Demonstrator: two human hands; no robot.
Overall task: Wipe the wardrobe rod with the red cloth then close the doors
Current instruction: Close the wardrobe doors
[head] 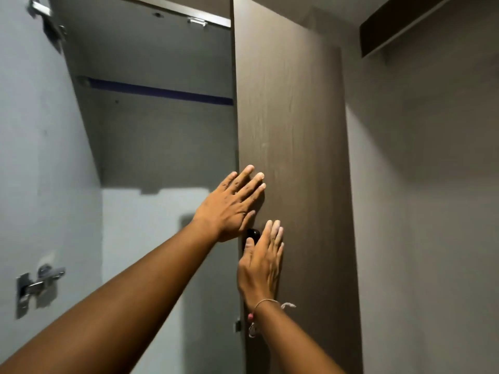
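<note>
The brown right wardrobe door (291, 117) stands before me, nearly flush with the frame. My left hand (229, 203) lies flat against its left edge, fingers spread. Just below, my right hand (260, 263) also presses flat on the door, beside a small black knob (253, 234) that shows between the two hands. The left door (35, 157) is swung open at the far left, its pale inner face toward me. Inside, the dark wardrobe rod (156, 90) runs across the upper part of the cabinet. No red cloth is in view.
Two metal hinges (37, 288) (44, 12) are fixed on the open left door. A pale panel (151, 238) fills the lower back of the wardrobe. A grey wall (421, 211) is to the right, with a dark shelf (399, 25) high up.
</note>
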